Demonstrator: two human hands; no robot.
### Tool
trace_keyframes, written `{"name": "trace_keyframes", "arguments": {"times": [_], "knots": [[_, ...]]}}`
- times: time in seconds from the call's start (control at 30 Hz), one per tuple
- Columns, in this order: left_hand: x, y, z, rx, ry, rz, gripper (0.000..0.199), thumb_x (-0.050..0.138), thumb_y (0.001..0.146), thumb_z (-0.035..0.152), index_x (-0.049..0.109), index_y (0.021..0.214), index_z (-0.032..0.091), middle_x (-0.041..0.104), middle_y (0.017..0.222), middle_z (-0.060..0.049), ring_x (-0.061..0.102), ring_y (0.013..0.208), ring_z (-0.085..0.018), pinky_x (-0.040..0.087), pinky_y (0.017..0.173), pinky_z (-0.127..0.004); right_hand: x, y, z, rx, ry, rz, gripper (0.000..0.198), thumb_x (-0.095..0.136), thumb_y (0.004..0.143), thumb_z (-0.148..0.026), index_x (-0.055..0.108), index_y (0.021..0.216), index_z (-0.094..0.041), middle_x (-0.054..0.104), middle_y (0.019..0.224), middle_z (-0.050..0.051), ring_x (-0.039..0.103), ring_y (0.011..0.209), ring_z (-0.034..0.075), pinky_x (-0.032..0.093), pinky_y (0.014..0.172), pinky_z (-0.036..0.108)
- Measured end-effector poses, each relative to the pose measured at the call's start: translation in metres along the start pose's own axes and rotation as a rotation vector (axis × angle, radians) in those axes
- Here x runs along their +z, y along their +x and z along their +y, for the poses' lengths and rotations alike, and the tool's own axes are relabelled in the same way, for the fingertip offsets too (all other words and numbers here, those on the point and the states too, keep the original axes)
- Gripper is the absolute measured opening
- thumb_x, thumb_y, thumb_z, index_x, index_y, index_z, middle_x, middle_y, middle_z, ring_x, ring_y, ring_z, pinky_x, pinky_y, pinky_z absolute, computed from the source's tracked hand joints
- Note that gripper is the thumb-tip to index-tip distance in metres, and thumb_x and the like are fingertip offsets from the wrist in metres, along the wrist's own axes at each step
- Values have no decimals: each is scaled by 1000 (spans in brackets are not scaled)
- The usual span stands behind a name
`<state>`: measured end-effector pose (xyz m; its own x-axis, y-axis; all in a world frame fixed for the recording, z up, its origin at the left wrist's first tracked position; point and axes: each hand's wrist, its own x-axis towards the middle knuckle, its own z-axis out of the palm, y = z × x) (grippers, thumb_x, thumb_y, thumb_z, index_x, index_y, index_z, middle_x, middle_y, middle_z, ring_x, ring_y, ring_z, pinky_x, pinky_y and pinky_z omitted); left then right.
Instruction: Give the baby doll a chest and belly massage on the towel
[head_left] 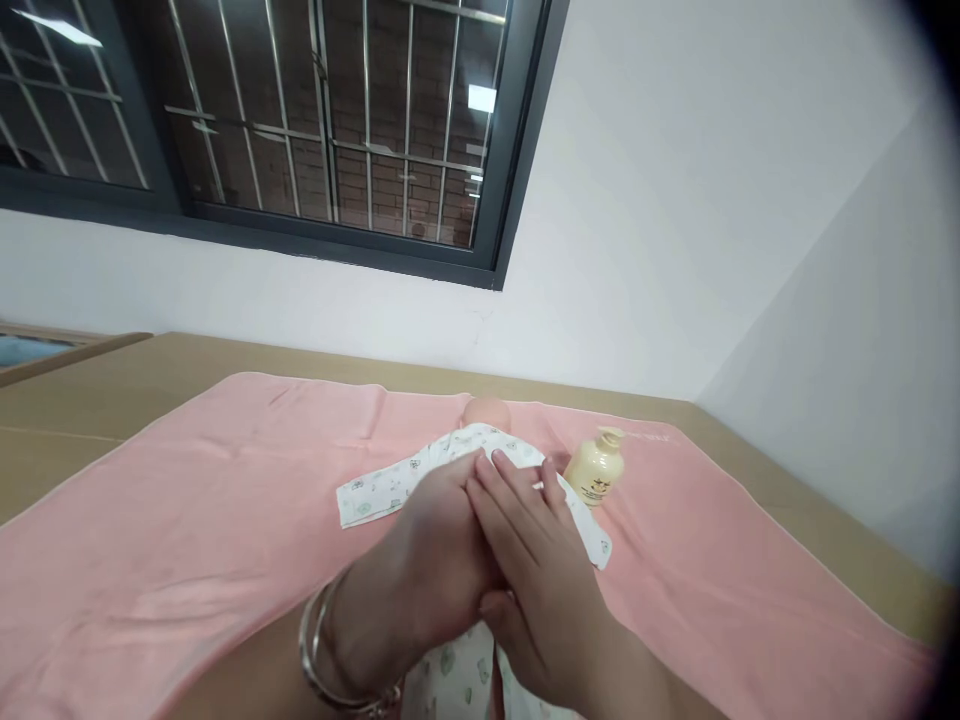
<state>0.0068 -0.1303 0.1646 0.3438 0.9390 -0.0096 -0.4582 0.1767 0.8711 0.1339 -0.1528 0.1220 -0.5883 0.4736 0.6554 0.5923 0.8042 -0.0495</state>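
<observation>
My left hand [442,550], with bracelets at the wrist, has its palm turned toward my right hand [544,570]. The two palms press together, the right one lying over the left with its fingers stretched out flat. The left fingers are mostly hidden behind the right hand; nothing shows between them. Below and beyond the hands lies a doll [486,412] on its back, its bald head at the far end. It wears a white printed outfit [379,492] with both sleeves spread; its middle is covered by my hands. To the right stands a pale yellow pump bottle [596,466], apart from both hands.
A pink blanket [247,510] covers much of the wooden surface [172,375]. A white wall [622,200] rises behind it, with a dark-framed, barred window [337,120] above. At the far left is a wooden edge [97,355] with something blue beyond.
</observation>
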Motion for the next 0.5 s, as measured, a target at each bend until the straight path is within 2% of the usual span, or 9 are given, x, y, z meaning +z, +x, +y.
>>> {"name": "trace_keyframes", "arguments": {"times": [0.1,0.17,0.23,0.3,0.33,0.4,0.43,0.5], "knots": [[-6,-1,18,-180,-119,-133,44,38,90,47,64,105,15,66,111,-14,58,118,-30,43,105,-49,-4,3,2,-35,33,-13,65,36,98,-45,21,151,-10,33,154,13,19,145,33,8,118,59],[-13,10,19,-182,-185,-112,51,33,91,53,63,109,15,65,117,-15,56,122,-30,42,107,-48,-6,4,12,-58,107,53,53,38,98,-36,32,146,-16,41,150,10,28,143,30,14,118,59],[-24,33,11,5,-173,58,53,31,93,55,61,111,16,63,122,-16,55,123,-29,40,107,-48,0,5,28,-21,168,188,41,40,95,-24,46,135,-22,52,141,7,40,136,26,21,116,58],[-39,64,-6,291,-81,273,46,35,94,51,61,112,16,62,127,-14,53,126,-24,37,111,-43,16,4,49,96,183,317,33,44,92,-18,58,122,-24,61,131,6,52,126,23,30,114,55],[-48,79,-16,377,7,341,43,37,95,48,61,112,17,61,129,-13,51,128,-22,34,113,-40,27,3,58,166,185,338,30,44,92,-18,61,116,-24,63,127,7,55,122,22,34,112,53],[-67,105,-39,465,199,407,41,35,96,43,63,110,17,62,128,-11,51,127,-21,32,113,-41,53,2,74,296,168,272,30,44,91,-20,64,113,-21,64,126,9,57,120,23,36,111,51],[-76,115,-50,489,298,417,39,35,96,40,64,108,17,63,126,-11,54,125,-22,34,112,-42,65,2,80,333,161,170,32,46,90,-21,65,115,-20,61,130,9,54,124,24,34,112,51],[-89,125,-68,495,421,444,39,35,95,39,65,102,15,68,116,-12,60,115,-23,40,107,-44,84,3,89,326,164,9,35,45,91,-23,64,121,-18,58,135,10,49,130,23,31,115,48]]}}
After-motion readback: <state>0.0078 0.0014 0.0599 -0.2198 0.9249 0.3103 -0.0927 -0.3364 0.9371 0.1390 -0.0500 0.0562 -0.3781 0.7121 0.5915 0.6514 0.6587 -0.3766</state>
